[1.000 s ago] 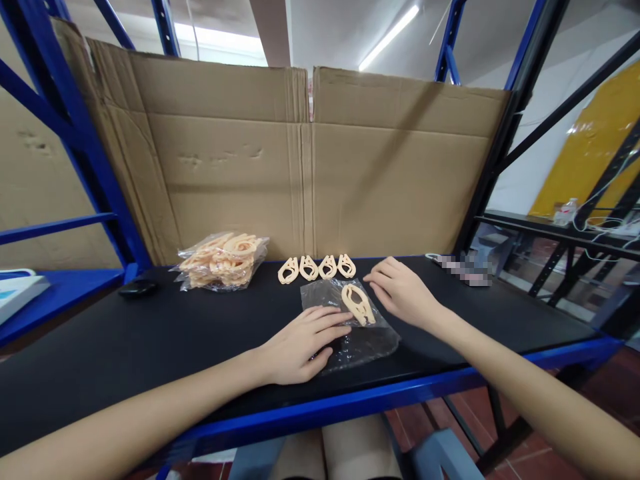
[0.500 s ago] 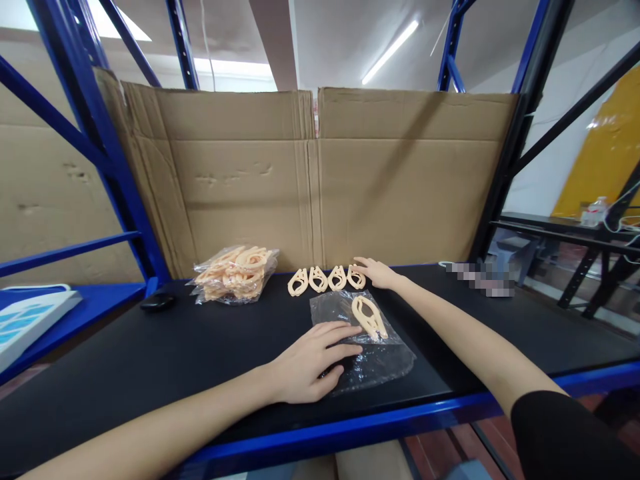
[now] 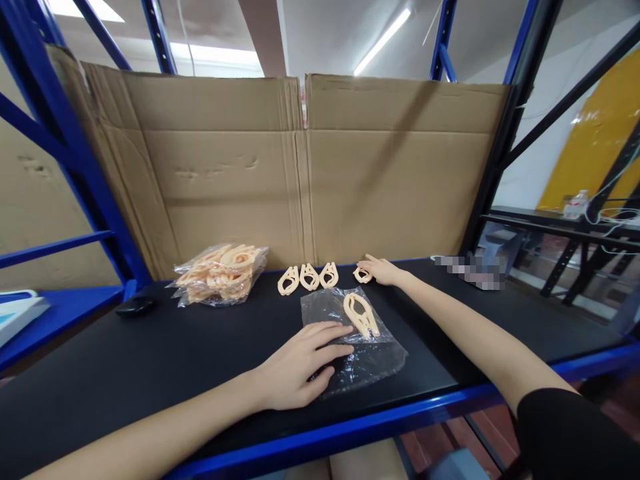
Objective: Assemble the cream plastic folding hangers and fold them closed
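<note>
My left hand (image 3: 300, 365) lies flat with fingers spread on a clear plastic bag (image 3: 370, 373). Its fingertips come close to a beige folding hanger (image 3: 361, 313), which rests on the bag's upper part; I cannot tell whether it is inside. Farther back, my right hand (image 3: 384, 271) has its fingers on another folded hanger (image 3: 362, 275), partly hidden under them. Left of that hand stand three matching hangers in a row: one hanger (image 3: 288, 281), a second hanger (image 3: 309, 277) and a third hanger (image 3: 329, 275).
A pile of bagged beige hangers (image 3: 220, 275) sits at the back left, with a black mouse (image 3: 135, 306) beside it. Cardboard panels (image 3: 230, 167) wall off the back of the black tabletop (image 3: 200, 353). A blurred-out item (image 3: 470, 272) lies at the back right.
My right hand has drawn the rightmost hanger of the row away to the right, leaving a gap. My left hand stays on the bag. The view has shifted slightly.
</note>
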Tool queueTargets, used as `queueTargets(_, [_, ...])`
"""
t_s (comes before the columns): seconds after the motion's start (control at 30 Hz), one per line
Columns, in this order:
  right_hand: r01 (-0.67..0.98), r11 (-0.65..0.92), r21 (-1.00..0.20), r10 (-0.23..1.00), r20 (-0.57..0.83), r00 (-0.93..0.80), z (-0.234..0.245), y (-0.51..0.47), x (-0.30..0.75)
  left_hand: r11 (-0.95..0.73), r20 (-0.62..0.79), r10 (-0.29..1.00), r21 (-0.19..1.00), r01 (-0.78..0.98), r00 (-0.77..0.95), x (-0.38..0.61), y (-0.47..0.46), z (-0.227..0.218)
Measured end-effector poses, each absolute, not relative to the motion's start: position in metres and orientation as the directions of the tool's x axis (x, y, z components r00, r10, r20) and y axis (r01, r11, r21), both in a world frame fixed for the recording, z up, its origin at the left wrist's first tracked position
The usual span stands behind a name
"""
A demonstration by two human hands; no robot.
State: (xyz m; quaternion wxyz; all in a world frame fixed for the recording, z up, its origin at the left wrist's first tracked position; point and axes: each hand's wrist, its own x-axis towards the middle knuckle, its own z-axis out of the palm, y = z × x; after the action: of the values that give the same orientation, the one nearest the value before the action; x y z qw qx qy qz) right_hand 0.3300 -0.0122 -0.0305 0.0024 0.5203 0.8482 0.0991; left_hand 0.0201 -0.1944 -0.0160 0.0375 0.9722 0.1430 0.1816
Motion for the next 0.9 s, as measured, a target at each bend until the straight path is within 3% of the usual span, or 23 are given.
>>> queueTargets(0.4, [0.894, 0.439, 0.087, 0.878, 0.169, -0.447, -0.037, -0.040, 0.364, -0.958, 0.349, 0.286, 0.110, 0.264, 0.892, 0.022, -0.194, -0.017])
queueTargets(0.9, [0.808, 0.569, 0.149, 0.708, 0.410, -0.574, -0.039, -0.117, 0.377, -0.959, 0.350, 0.282, 0.090, 0.268, 0.893, 0.021, -0.200, -0.018])
